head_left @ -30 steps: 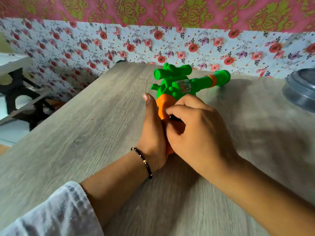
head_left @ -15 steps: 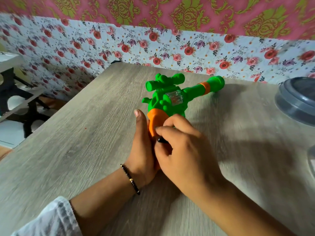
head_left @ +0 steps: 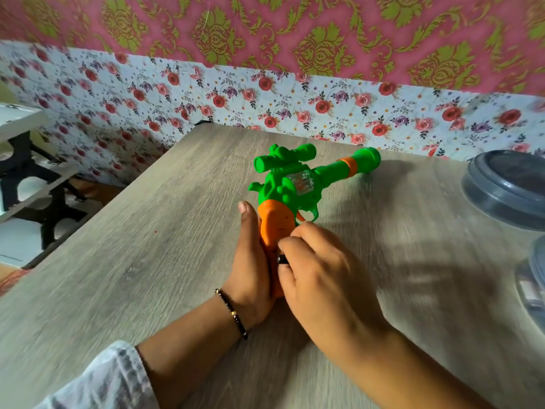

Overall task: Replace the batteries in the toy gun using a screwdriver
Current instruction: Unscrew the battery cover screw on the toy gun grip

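A green toy gun (head_left: pixel 283 184) with an orange grip (head_left: pixel 275 222) lies on the wooden table (head_left: pixel 147 261), its barrel pointing to the far right. My left hand (head_left: pixel 250 267) holds the grip from the left side, thumb straight along it; its fingers are hidden behind the grip. My right hand (head_left: pixel 318 278) covers the lower part of the grip, with curled fingers pinching a small black object (head_left: pixel 281 259) against it. I cannot tell whether that object is a screwdriver or a battery.
A grey round lidded container (head_left: pixel 510 190) stands at the right edge of the table, with a second one (head_left: pixel 533 287) nearer to me. A floral wall runs behind the table. A white shelf on a black frame (head_left: pixel 29 178) stands beyond the table's left edge.
My right hand has slid down the grip toward me, uncovering more of the orange. The view has tilted, so gun and hands sit lower in it. My left hand keeps its hold.
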Motion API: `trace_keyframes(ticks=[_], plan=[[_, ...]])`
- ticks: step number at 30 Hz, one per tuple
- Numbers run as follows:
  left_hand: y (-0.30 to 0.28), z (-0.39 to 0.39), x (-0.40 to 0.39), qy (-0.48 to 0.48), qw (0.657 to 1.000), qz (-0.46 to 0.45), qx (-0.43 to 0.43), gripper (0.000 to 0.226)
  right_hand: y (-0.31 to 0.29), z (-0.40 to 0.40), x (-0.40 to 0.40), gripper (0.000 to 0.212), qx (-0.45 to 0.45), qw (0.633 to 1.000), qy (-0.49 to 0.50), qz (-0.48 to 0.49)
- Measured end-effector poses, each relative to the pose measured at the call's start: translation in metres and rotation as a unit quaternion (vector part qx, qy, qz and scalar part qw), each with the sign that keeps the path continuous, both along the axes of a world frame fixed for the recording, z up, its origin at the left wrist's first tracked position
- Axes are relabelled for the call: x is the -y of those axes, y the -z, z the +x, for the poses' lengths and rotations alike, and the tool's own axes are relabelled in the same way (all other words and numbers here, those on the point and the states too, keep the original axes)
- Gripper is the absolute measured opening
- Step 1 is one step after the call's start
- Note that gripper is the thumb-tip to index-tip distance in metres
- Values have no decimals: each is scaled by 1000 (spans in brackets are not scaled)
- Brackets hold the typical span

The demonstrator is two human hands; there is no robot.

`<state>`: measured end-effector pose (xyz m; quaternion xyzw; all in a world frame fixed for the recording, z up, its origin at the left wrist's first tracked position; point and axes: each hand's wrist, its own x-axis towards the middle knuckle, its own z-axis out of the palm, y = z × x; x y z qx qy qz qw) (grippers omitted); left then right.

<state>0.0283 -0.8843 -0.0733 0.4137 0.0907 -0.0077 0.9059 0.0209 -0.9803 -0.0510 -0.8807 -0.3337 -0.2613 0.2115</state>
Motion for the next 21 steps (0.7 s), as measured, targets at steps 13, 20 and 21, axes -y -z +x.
trace_keyframes(ticks=[13, 20, 21], plan=[[5, 7, -6, 6, 999, -29, -19, 77, 7, 9, 1, 23, -62, 990, -73, 107], [3, 2, -1, -12, 1000, 12, 14, 72, -5, 9, 1, 7, -102, 986, -68, 113], [3, 2, 0, -15, 1000, 15, 21, 74, -5, 9, 1, 7, -106, 986, -66, 113]])
